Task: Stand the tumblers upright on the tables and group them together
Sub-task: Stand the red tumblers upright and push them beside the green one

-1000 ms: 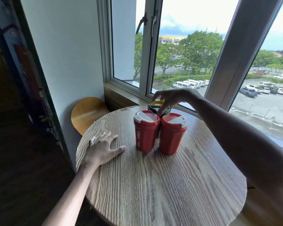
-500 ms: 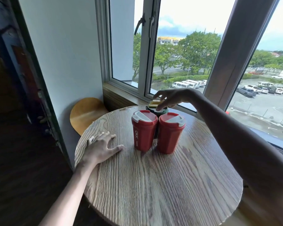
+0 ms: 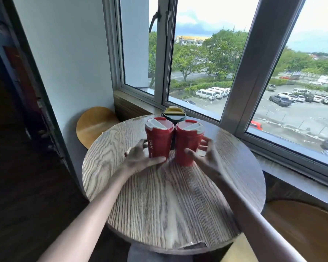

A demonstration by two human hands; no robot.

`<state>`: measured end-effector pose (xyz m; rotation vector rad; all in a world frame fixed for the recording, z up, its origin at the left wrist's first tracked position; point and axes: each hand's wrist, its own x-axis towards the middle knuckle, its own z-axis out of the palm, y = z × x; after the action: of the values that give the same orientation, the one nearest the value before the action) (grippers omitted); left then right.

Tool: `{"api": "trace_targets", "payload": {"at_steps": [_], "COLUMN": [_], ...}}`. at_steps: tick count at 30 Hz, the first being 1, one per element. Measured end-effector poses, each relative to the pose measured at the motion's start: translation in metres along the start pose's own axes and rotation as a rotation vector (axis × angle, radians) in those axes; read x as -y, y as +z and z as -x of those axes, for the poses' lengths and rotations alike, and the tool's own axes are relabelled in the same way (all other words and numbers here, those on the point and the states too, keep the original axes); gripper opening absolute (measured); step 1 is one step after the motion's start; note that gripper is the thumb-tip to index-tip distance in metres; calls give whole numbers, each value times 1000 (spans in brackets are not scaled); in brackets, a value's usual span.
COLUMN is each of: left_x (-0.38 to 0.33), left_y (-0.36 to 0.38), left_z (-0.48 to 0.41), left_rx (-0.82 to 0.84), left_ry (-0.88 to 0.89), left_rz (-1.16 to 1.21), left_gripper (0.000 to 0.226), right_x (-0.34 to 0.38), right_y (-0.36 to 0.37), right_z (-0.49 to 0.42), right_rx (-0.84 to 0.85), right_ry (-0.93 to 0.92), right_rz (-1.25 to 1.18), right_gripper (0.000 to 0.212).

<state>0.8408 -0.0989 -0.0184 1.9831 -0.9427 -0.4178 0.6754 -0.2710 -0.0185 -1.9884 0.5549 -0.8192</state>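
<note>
green tumbler (image 3: 174,115): mostly behind red tumblers (image 3: 159,142) | right hand (image 3: 206,157): blurred
</note>
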Motion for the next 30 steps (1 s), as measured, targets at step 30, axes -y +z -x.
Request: {"api": "trace_targets", "payload": {"at_steps": [30], "left_x": [6], "left_y": [20], "left_z": [55], "left_rx": [-242], "left_ry": [56], "left_rz": [-364], "left_gripper": [69], "right_x": [-8], "right_y": [-31], "right_z": [37], "right_rx": [19], "right_ry": [89], "right_rz": [339], "right_gripper": [55]}}
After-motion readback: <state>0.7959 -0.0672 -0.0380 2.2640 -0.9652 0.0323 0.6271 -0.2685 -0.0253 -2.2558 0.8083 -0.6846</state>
